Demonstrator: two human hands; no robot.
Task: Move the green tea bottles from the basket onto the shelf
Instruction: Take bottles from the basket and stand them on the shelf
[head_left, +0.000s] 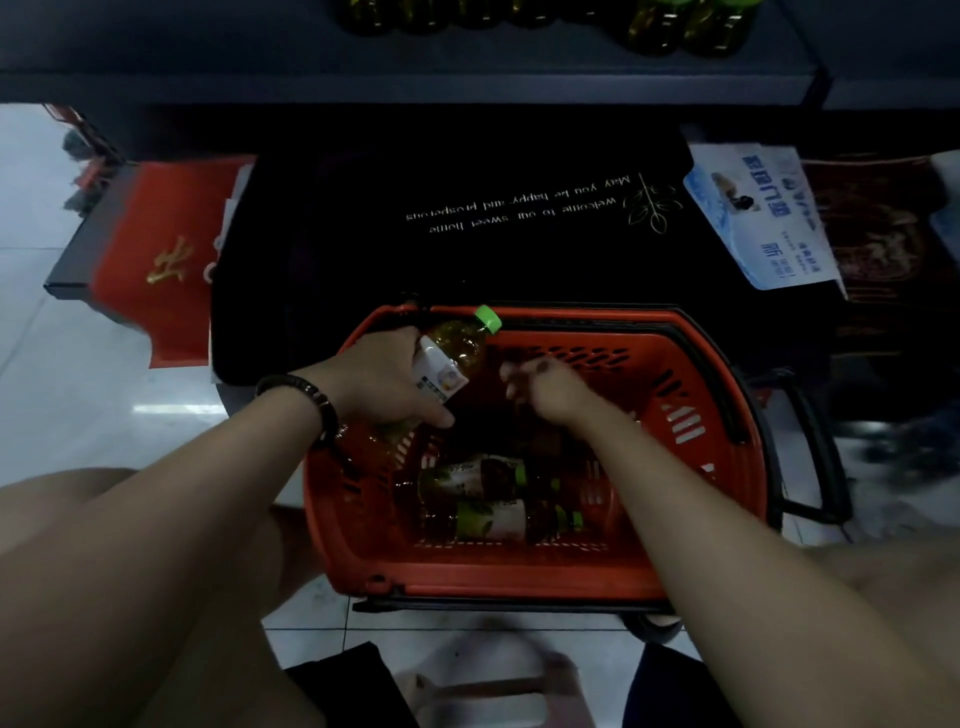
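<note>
The left hand (384, 379) grips one bottle (460, 343); right hand (550, 387) loosely curled, empty; two bottles (478, 475) (493, 519) in the basket (519, 582).

The held bottle (457, 348) sits in your left hand (379, 382), gripped around its white label. It is tilted, with its green cap pointing away from you by the far rim of the red basket (519, 579). On the basket floor, the far lying bottle (475, 477) and the near lying bottle (498, 519) rest side by side, caps to your right. The shelved bottles (665, 26) stand on the grey shelf (415, 57).
</note>
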